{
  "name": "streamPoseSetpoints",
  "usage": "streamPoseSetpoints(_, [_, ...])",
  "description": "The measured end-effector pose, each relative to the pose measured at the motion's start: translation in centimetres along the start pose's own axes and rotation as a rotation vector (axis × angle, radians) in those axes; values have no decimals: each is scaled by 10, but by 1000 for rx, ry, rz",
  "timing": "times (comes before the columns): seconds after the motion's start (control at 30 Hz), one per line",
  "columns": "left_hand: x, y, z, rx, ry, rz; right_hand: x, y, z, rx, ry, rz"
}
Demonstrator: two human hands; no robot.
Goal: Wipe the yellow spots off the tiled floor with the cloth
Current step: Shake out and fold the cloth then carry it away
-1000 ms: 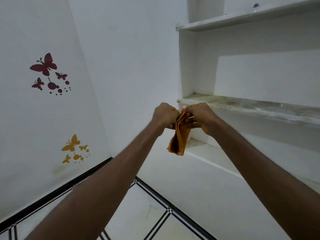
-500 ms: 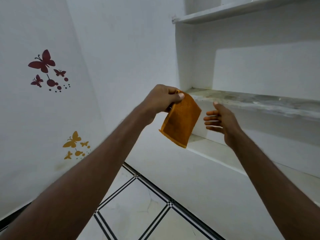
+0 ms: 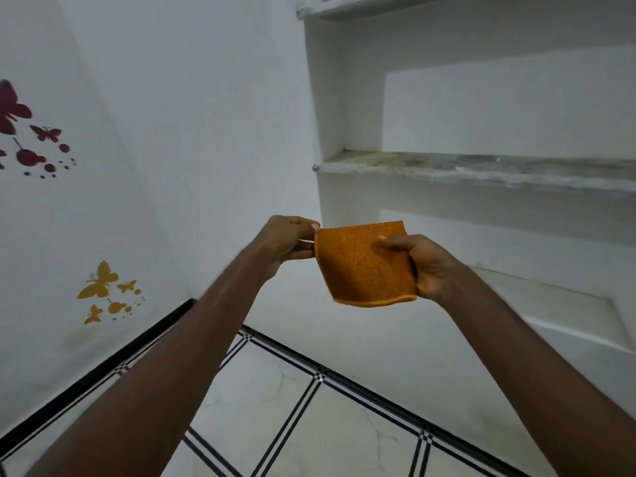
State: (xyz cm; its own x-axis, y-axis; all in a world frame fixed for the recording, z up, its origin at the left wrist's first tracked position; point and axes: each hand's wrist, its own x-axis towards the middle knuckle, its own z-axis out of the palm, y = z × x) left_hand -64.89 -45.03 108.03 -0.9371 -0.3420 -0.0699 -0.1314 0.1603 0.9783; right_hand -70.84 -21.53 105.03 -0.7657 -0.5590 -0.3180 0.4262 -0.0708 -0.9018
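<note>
Orange cloth (image 3: 364,265) held up in the air at chest height, well above the tiled floor (image 3: 309,425), folded into a flat pad between both hands. Left hand (image 3: 287,241) pinches the cloth's upper left corner with thumb and fingertips; right hand (image 3: 425,266) grips the right edge, thumb across the front, fingers curled behind. Likely held this way to square it into a neat wiping pad before going down to the floor. No yellow spots visible on the floor tiles in view; yellow butterfly stickers (image 3: 103,290) are on the left wall. Shelves (image 3: 481,166) far right. Versus half a second ago: the right hand was spread and off the cloth, which hung from the left hand alone; now both hold it, flatter and more level
</note>
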Motion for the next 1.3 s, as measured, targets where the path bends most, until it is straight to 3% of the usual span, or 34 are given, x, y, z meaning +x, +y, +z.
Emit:
streamPoseSetpoints(0.23, [-24,-69,48,-67,-281,-149,-65,38,-35,4,249,28])
streamPoseSetpoints(0.53, [-111,-92,251,-89,-838,-198,-248,117,-145,243,636,17])
streamPoseSetpoints(0.8, [-276,-73,448,-22,-1205,-160,-485,196,-229,439,997,-130])
streamPoseSetpoints(0.97, [-431,-71,573,10,-1422,-222,-663,258,-271,606,1181,-228])
streamPoseSetpoints(1.3, [-668,-84,761,118,-1707,-277,-939,368,-324,800,1543,-321])
